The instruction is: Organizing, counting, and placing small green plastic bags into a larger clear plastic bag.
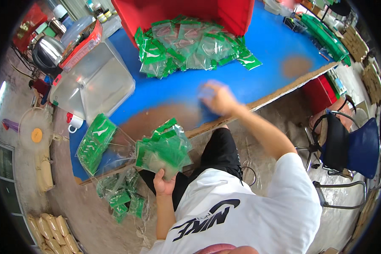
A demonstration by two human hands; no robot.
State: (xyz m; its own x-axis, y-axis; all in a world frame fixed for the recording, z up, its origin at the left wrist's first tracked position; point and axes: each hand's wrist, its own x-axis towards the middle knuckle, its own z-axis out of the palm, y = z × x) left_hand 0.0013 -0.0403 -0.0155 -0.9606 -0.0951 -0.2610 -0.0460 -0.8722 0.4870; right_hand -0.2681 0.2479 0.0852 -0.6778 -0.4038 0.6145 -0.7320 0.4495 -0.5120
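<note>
My left hand [163,184] grips a fanned stack of clear plastic packets with green tops [167,146], just off the table's near edge. Over the blue table [165,91], my right hand [218,97] is smeared by motion, so whether its fingers hold anything cannot be made out. Beyond it, a loose heap of similar green and clear packets [199,46] spills from the mouth of a red bin [129,19]. A larger clear bag of green packets [97,142] lies at the table's left corner, close to the stack in my left hand.
Left on the table are a translucent plastic bin [110,80] and a white mug [75,122]. A kettle [46,53] stands behind them. More bagged green packets [122,197] lie below the near edge. A fan [36,134] is at left, a blue chair [364,148] at right.
</note>
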